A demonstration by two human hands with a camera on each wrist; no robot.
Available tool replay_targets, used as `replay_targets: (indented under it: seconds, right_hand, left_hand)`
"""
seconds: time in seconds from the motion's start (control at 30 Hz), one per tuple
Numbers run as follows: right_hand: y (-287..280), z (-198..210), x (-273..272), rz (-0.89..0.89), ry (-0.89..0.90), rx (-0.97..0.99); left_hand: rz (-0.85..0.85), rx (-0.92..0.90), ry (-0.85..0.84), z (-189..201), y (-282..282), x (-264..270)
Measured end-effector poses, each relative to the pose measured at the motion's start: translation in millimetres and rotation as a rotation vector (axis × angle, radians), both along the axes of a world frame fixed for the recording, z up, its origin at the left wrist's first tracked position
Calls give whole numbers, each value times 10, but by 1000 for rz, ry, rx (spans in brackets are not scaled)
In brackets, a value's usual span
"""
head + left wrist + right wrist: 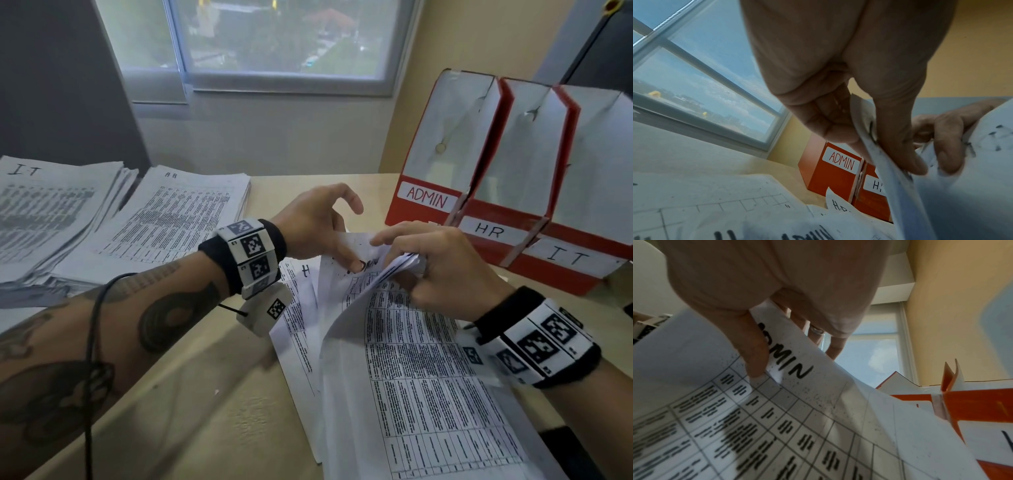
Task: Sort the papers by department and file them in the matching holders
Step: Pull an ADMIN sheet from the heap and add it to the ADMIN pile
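Note:
Three red and white holders stand at the right, labelled ADMIN (428, 200), HR (489, 230) and IT (568, 256). In front of me on the table lies a loose stack of printed papers (428, 394). Its top sheet (797, 369), hand-marked ADMIN, is lifted and curled. My left hand (322, 229) pinches the upper left of this sheet between thumb and finger (838, 129). My right hand (442, 263) grips the rolled-up top edge, thumb (756, 353) on the front over the first letters and fingers behind. A sheet marked H (301, 308) shows underneath.
Two sorted piles lie at the back left of the table (205, 411): one marked IT (44, 212), one beside it with a handwritten heading (178, 219). A window and wall stand behind. A dark object (568, 452) sits at the near right edge.

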State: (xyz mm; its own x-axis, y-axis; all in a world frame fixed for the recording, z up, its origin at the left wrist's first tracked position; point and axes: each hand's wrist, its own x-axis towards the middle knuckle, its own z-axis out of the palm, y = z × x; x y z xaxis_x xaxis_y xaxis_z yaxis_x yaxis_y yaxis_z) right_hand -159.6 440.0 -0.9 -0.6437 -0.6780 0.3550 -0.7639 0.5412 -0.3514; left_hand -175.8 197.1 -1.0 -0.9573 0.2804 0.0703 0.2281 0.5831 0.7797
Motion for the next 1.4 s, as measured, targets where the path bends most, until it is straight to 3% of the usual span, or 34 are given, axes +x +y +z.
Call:
replay_targets:
  seconds: [0.2, 0.4, 0.53, 0.7, 0.8, 0.87, 1.0, 1.03, 1.23, 1.4]
  right_hand:
    - [10, -55, -63, -36, -75, 58]
    - [201, 13, 10, -101, -94, -20]
    - [146, 55, -7, -126, -128, -67]
    - [75, 72, -49, -82, 29, 78]
    - [282, 52, -43, -88, 57, 41]
    - [440, 85, -21, -80, -11, -59]
    - [592, 131, 13, 2, -113, -149]
    - [593, 131, 19, 16, -125, -164]
    - [540, 100, 10, 3, -112, -154]
    - [508, 66, -12, -29, -87, -119]
  left_hand:
    - [-40, 79, -60, -11, -31, 20]
    - [-2, 105, -126, -85, -349, -82]
    - [-46, 85, -79, 38, -133, 2]
    - [-262, 179, -126, 279, 271, 104]
    - [-232, 257, -238, 361, 203, 79]
    - [-132, 127, -246, 293, 100, 19]
    - [-4, -706, -207, -92, 18, -111]
    - [14, -814, -233, -170, 20, -139]
    - [66, -825, -311, -241, 92, -192]
    - [187, -708, -147, -238, 61, -238]
